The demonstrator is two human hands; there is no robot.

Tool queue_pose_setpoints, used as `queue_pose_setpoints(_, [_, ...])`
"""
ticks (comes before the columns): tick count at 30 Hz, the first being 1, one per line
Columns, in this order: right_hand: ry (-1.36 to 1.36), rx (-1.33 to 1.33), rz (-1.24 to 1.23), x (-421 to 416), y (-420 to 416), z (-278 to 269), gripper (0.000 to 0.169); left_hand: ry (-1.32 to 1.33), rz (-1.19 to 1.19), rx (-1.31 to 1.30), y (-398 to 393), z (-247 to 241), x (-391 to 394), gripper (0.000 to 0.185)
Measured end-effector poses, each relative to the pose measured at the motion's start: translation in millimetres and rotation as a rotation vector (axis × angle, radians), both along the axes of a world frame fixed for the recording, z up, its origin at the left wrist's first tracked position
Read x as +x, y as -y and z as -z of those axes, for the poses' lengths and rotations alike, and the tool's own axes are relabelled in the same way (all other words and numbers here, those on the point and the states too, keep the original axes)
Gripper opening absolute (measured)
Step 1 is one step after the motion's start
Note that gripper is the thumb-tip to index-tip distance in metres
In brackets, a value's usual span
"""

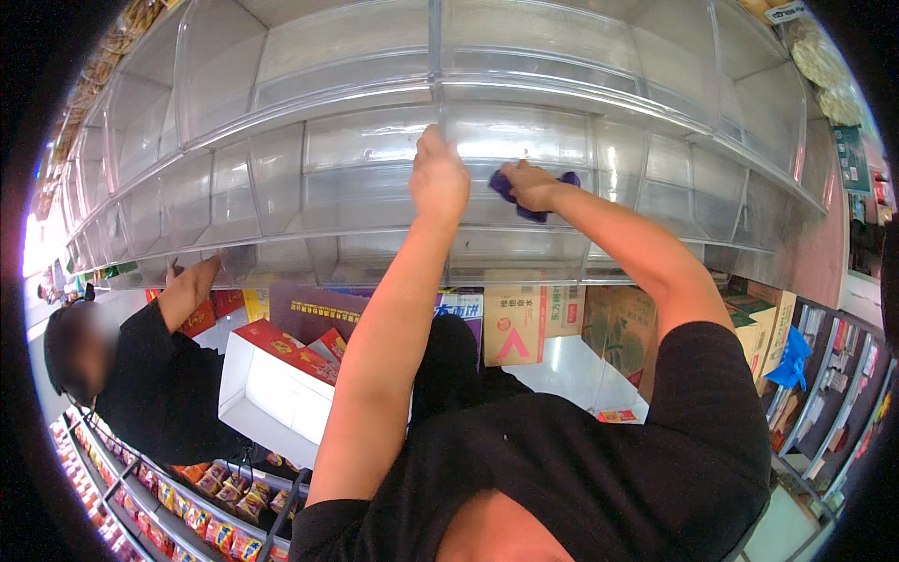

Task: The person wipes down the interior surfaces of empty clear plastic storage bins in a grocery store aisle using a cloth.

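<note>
Two tiers of clear plastic display bins (365,190) stretch in front of me, with no goods seen in the middle ones. My right hand (530,186) holds a dark purple cloth (567,180), bunched under the palm, at the lower tier. Reaching up beside it on the left is my left hand (439,179), its fingers bent near the divider (437,105) between two bins. Its fingertips are blurred, so whether it grips the divider cannot be told.
On my left a person in black (168,393) reaches toward the bins. An open white and red carton (277,386) stands near my left arm. Cardboard boxes (516,316) line the floor below the bins. Behind are racks of packaged snacks (204,527); a blue plastic bag (791,358) hangs right.
</note>
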State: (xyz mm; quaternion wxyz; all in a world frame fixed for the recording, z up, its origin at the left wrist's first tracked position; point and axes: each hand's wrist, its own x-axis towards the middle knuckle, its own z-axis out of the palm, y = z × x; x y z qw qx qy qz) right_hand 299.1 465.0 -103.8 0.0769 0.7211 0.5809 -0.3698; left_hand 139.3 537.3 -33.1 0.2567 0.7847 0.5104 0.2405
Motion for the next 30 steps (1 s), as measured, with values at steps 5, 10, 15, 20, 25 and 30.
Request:
queue_pose_setpoints(5, [-0.410, 0.066, -0.014, -36, -35, -7, 0.045, -0.027, -0.011, -0.033, 0, -4, 6, 0.035])
queue_pose_setpoints(10, [-0.716, -0.043, 0.232, -41, -17, -42, 0.039, -0.067, -0.012, -0.006, -1, 0, 4, 0.033])
queue_pose_setpoints(15, [-0.885, -0.256, -0.222, 8, 46, -110, 0.037, -0.065, -0.014, -0.027, 0, 2, 9, 0.033])
queue_pose_setpoints(20, [-0.940, -0.188, 0.155, 13, 103, -158, 0.038, -0.086, -0.039, -0.072, -2, 1, 0, 0.032])
queue_pose_setpoints(25, [-0.603, 0.215, 0.401, 57, 33, -134, 0.032, -0.054, -0.008, -0.056, -1, -7, 5, 0.033])
queue_pose_setpoints(30, [0.233, 0.061, -0.089, 48, 22, -63, 0.052, -0.026, 0.010, -0.055, -2, -4, 0, 0.033])
